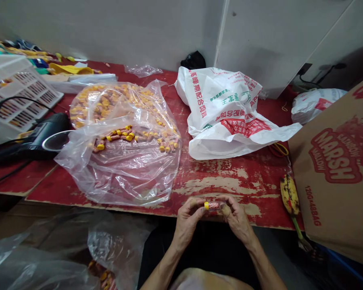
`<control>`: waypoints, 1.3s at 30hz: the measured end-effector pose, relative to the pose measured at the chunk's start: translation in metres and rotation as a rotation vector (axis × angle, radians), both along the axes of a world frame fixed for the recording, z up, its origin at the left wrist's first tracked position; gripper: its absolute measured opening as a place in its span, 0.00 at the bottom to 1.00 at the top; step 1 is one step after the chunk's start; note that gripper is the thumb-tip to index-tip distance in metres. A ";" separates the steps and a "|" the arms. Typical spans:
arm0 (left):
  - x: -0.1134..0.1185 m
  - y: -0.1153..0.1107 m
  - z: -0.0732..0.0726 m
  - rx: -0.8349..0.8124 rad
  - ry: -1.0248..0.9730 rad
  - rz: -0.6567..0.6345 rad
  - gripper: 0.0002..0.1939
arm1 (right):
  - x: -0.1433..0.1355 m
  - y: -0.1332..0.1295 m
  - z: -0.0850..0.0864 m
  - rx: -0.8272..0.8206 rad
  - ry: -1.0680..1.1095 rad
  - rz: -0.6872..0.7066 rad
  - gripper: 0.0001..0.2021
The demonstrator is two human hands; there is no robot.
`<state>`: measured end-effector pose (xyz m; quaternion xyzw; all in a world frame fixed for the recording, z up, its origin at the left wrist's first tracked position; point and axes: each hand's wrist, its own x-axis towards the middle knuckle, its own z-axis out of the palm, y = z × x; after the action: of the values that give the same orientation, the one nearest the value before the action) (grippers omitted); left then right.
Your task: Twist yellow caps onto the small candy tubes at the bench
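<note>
Between my two hands, at the front edge of the red table, lies a small tube point(213, 206) with a yellow cap and a red-and-white patterned body. My left hand point(190, 219) pinches its yellow-capped end. At the other end, the fingers of my right hand point(236, 219) grip the tube's body. Ahead and to the left, a clear plastic bag point(124, 173) lies on the table with many similar yellow-capped tubes point(99, 102) inside it.
A white printed sack point(224, 117) lies crumpled at centre right. On the right stand a banana point(289, 195) and a cardboard box point(335, 173). At left are a black heat gun-like tool point(45, 135) with cables and a white basket point(33, 90). Clear plastic point(109, 237) hangs below the table.
</note>
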<state>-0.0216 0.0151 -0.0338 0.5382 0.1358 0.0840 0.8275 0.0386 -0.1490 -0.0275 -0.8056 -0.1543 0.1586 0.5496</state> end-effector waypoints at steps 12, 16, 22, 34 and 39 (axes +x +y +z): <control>-0.002 0.001 -0.001 0.083 -0.008 -0.003 0.07 | -0.002 0.007 0.006 0.141 0.154 0.003 0.19; -0.002 0.000 -0.003 0.099 -0.017 -0.033 0.07 | -0.001 0.005 0.002 0.089 0.138 -0.005 0.19; -0.002 -0.001 -0.002 0.188 -0.032 -0.003 0.06 | 0.000 0.003 0.001 -0.007 0.097 -0.018 0.21; -0.009 -0.005 0.007 0.247 -0.041 0.012 0.06 | -0.010 0.002 0.008 0.103 0.084 -0.040 0.20; -0.014 -0.010 0.013 0.229 -0.028 0.005 0.08 | -0.014 -0.010 0.017 0.155 0.046 0.042 0.16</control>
<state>-0.0354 0.0049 -0.0204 0.6279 0.1152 0.1084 0.7621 0.0241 -0.1593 -0.0105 -0.7534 -0.1701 0.1762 0.6103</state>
